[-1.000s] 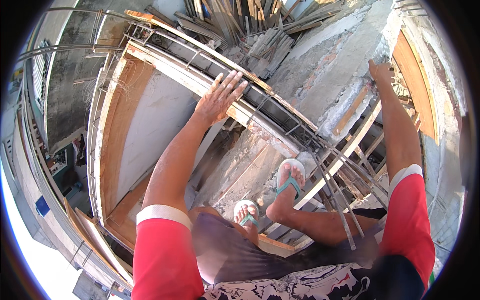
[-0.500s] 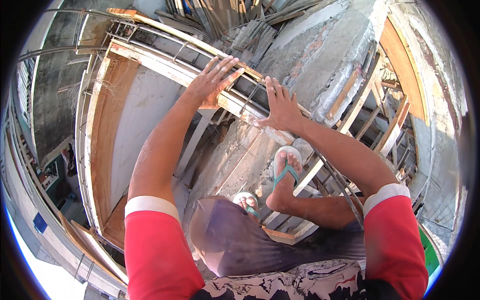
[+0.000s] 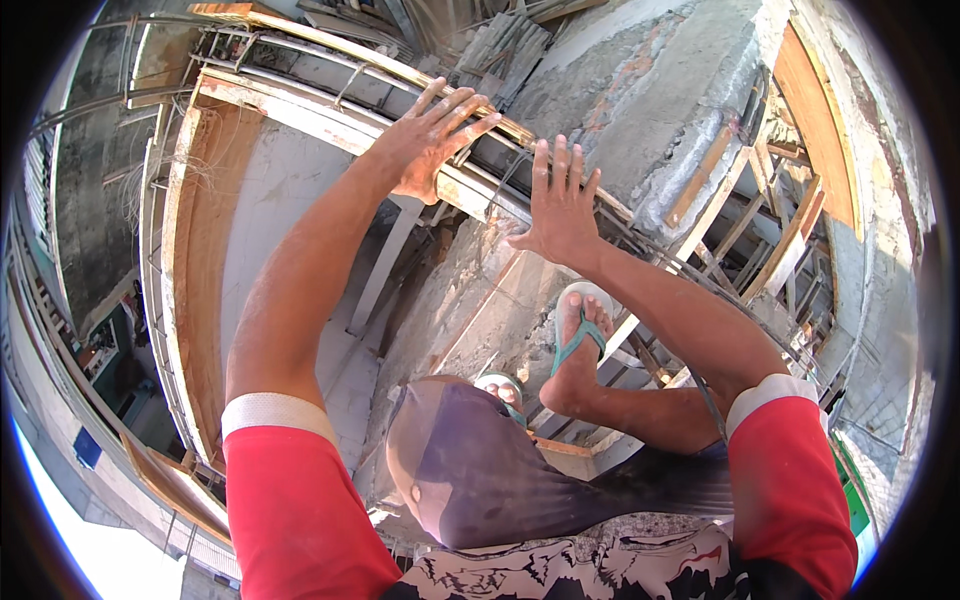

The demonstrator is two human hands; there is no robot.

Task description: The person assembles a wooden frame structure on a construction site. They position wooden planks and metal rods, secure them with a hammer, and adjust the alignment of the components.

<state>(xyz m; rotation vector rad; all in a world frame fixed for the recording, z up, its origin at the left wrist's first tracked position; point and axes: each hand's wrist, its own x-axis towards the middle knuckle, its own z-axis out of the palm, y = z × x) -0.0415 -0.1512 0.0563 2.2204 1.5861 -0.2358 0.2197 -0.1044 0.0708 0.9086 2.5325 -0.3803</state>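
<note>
A long wooden formwork trough (image 3: 300, 107) crosses ahead of me, with a steel rebar cage (image 3: 350, 82) lying inside it. My left hand (image 3: 435, 140) is over the trough near its middle, fingers stretched and spread, holding nothing. Its palm is by the near board, and the fingers reach across the rebar. To its right my right hand (image 3: 562, 205) is also open, fingers pointing away, above the trough's right part. Whether either palm presses on the boards or bars is hard to tell. Both hands cover part of the rebar beneath them.
My sandalled foot (image 3: 577, 335) is beside timber framing with gaps under it. A rough concrete slab (image 3: 640, 110) lies beyond the trough. Stacked boards (image 3: 505, 48) are at the far side. A curved plywood panel (image 3: 815, 130) stands at right. Loose wire (image 3: 190, 150) sticks out at left.
The view has shifted a little. My right hand's fingers have turned to point more straight ahead, and its forearm sits lower across the view. My left hand stays over the trough, fingers spread.
</note>
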